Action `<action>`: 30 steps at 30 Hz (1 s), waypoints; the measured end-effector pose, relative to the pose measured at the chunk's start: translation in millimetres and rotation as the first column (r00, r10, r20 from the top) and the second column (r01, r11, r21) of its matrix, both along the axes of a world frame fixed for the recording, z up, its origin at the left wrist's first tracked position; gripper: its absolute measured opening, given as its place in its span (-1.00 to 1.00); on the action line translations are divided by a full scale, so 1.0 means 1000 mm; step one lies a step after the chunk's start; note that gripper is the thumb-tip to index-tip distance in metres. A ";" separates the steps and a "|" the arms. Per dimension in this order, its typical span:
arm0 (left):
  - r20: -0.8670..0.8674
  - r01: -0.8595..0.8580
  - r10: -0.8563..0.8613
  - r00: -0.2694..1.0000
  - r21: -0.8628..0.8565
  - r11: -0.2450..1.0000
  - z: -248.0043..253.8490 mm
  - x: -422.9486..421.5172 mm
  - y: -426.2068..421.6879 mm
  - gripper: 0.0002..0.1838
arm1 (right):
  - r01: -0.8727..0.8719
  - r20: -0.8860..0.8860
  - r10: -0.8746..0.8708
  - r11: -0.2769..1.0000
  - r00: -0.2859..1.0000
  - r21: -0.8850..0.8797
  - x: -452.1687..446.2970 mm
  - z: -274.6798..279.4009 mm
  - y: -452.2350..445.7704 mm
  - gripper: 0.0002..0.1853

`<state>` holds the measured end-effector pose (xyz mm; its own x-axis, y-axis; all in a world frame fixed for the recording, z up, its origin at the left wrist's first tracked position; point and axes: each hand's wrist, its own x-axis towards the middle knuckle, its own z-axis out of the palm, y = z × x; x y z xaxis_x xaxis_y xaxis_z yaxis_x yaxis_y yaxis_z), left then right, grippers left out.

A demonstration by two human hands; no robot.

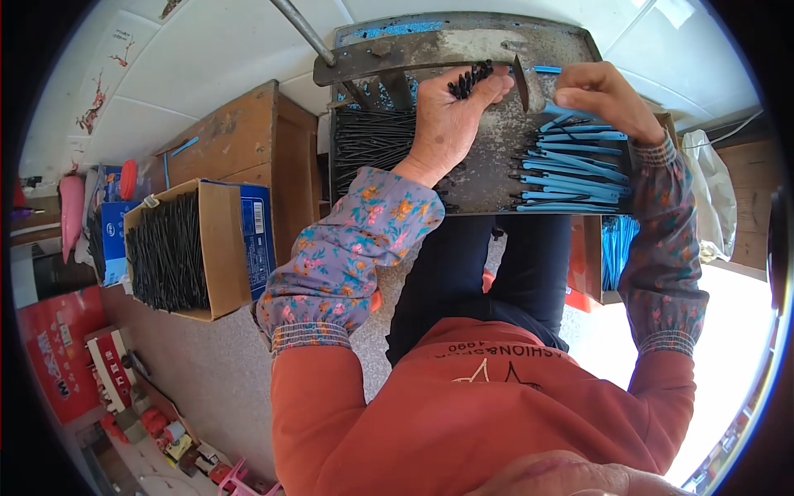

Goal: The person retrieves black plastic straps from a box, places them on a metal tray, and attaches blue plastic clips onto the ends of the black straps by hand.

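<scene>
Everything is being seen through one camera that is being worn on the person's head [602,479]. The camera is being pointed forward and down. The red top [496,405] is being shown very near, at the bottom. The left hand [447,124], the right hand [614,101] and the bench [486,178] are being shown a bit farther off, near the top. A big round view is being given, with black corners.

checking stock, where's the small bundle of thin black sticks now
In the head view, upper centre: the small bundle of thin black sticks is in the left hand, left of a pointed dark metal piece.
</scene>
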<state>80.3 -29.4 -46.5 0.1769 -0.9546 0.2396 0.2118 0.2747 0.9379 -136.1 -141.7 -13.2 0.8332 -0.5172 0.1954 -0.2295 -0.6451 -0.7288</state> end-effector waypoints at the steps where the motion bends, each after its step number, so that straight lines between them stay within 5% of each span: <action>1: -0.016 0.010 -0.010 1.000 0.004 1.000 0.001 -0.002 -0.001 -0.88 | -0.016 -0.075 0.015 1.000 0.997 -0.008 -0.003 0.001 -0.010 -0.88; 3: -0.016 0.029 -0.029 0.999 0.001 1.000 0.001 -0.007 0.001 -0.88 | 0.026 -0.018 -0.044 0.813 0.999 -0.581 0.012 -0.018 -0.031 -0.84; 4: -0.013 0.037 -0.037 0.999 -0.001 0.999 0.001 -0.007 0.003 -0.89 | 0.040 -0.012 -0.058 0.813 0.998 -0.581 0.017 -0.033 -0.044 -0.84; 6: -0.002 0.042 -0.042 0.999 -0.010 0.999 0.004 -0.005 0.005 -0.89 | 0.000 -0.064 -0.091 0.574 0.994 -0.819 0.032 -0.047 -0.057 -0.81; 12: -0.096 0.004 -0.002 0.995 0.021 1.000 0.004 -0.001 0.006 -0.89 | 0.120 0.038 -0.140 0.641 0.989 -0.758 0.026 -0.003 0.006 -0.82; 14: -0.078 -0.006 0.005 0.997 -0.006 1.000 0.001 -0.001 0.003 -0.90 | 0.177 0.037 -0.179 0.880 0.983 -0.442 0.023 0.010 0.035 -0.86; 16: -0.054 -0.001 -0.001 0.999 -0.033 0.999 0.000 -0.004 0.001 -0.90 | 0.233 0.025 -0.232 0.971 0.972 -0.052 0.020 0.016 0.052 -0.87; 17: -0.052 0.005 -0.007 0.999 -0.033 0.999 0.000 -0.006 0.000 -0.90 | 0.238 0.026 -0.237 0.970 0.971 -0.053 0.020 0.015 0.054 -0.87; 21: -0.024 -0.002 0.001 1.000 -0.035 0.999 -0.003 -0.004 -0.001 -0.91 | 0.185 0.128 -0.302 0.813 0.945 0.552 0.029 0.004 0.052 -0.91; 22: -0.022 -0.007 0.006 1.000 -0.032 0.999 -0.003 -0.003 -0.001 -0.91 | 0.180 0.129 -0.298 0.812 0.946 0.555 0.031 0.005 0.048 -0.91; 24: 0.001 -0.010 0.010 1.000 -0.019 1.000 -0.004 -0.001 -0.003 -0.90 | 0.124 0.113 -0.149 0.972 0.982 0.201 0.031 0.015 0.032 -0.89; 26: 0.026 0.000 0.000 1.000 0.005 1.000 -0.004 -0.002 -0.001 -0.89 | 0.037 0.047 -0.029 0.985 0.998 -0.168 0.027 0.018 0.022 -0.88; 30: -0.063 -0.015 0.012 0.998 -0.048 0.999 0.000 -0.005 -0.002 -0.88 | 0.116 0.137 -0.093 0.979 0.986 -0.166 0.012 0.009 0.012 -0.90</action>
